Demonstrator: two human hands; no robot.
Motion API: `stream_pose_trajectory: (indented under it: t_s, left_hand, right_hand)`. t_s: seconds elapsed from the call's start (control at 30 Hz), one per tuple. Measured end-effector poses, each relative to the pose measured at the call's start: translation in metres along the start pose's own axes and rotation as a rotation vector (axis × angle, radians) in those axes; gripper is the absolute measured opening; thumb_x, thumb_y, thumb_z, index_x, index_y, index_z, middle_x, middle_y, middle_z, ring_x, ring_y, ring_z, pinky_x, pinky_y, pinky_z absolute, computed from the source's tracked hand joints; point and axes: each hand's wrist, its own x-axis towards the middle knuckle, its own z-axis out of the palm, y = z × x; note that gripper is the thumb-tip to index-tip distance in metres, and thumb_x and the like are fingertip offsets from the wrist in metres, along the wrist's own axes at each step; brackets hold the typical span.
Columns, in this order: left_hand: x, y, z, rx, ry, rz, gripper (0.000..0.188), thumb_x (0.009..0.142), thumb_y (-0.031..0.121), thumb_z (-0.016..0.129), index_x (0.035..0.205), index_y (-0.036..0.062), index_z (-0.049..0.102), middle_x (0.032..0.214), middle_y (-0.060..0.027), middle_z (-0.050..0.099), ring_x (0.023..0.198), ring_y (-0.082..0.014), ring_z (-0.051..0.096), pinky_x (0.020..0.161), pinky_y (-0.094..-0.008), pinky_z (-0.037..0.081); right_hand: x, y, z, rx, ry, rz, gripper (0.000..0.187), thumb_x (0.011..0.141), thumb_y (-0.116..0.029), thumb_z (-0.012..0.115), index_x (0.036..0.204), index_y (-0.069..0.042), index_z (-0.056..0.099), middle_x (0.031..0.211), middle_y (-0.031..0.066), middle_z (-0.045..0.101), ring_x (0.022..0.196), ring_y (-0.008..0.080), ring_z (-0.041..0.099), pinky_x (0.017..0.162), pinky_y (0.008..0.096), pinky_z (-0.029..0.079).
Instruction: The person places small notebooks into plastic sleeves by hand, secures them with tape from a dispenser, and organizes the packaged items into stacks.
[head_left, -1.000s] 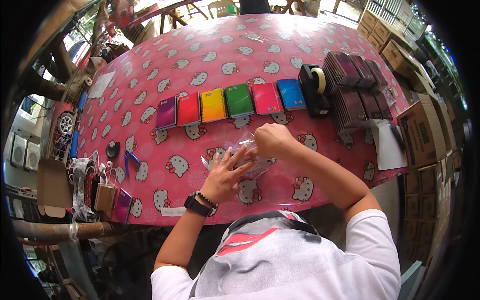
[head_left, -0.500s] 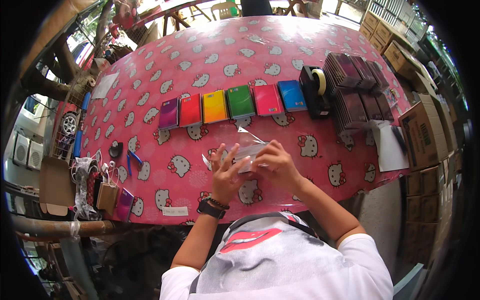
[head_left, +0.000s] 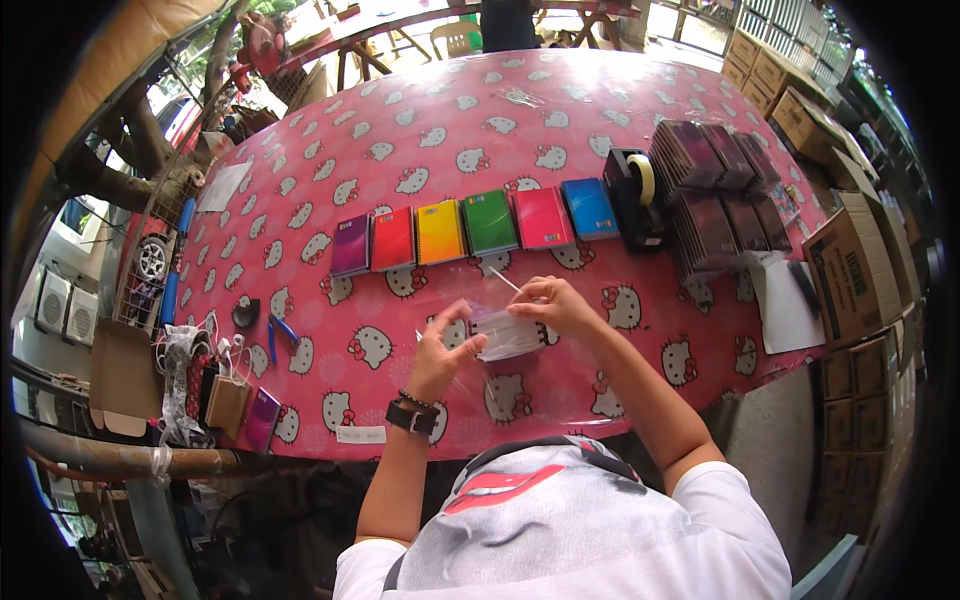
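Low over the table in front of me is a packet of white slips in clear plastic [head_left: 508,335]. My left hand [head_left: 447,352], with a dark watch and beaded bracelet at its wrist, grips the packet's left side, thumb on top. My right hand [head_left: 556,306] is closed in a pinch at the packet's upper right. A thin white strip [head_left: 505,280] sticks out from its fingertips; whether it is paper or a plastic edge I cannot tell. Beyond my hands lies a row of spiral notebooks in several colours, among them a green one [head_left: 489,222] and a pink one [head_left: 543,217].
A black tape dispenser [head_left: 636,205] stands right of the row, beside stacks of dark wrapped notebooks [head_left: 715,195]. Blue-handled pliers [head_left: 283,335] and a black tape roll [head_left: 245,313] lie at the left. A purple notebook [head_left: 262,420] rests near the front-left edge. Cardboard boxes [head_left: 852,262] stand at the right.
My left fingers, spread before, now close on the packet. My right hand has moved off its top to the right, and the white strip now shows at its fingertips. The view has shifted slightly.
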Motion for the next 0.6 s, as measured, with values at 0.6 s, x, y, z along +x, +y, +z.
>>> stream_pose_trajectory:
  t_s: [0.6]
  left_hand:
    - [0.009,-0.007,-0.008,0.116,-0.185,0.268,0.098,0.061,0.034,0.083,0.14,0.0064,0.031,0.139,-0.0121,0.037,0.129,-0.0263,0.034,0.107,-0.0413,0.025]
  right_hand:
    - [-0.008,0.006,-0.004,0.085,-0.239,-0.195,0.038,0.072,-0.016,0.069,0.11,-0.017,0.066,0.125,0.0052,0.054,0.118,0.023,0.041,0.099,0.0383,0.035]
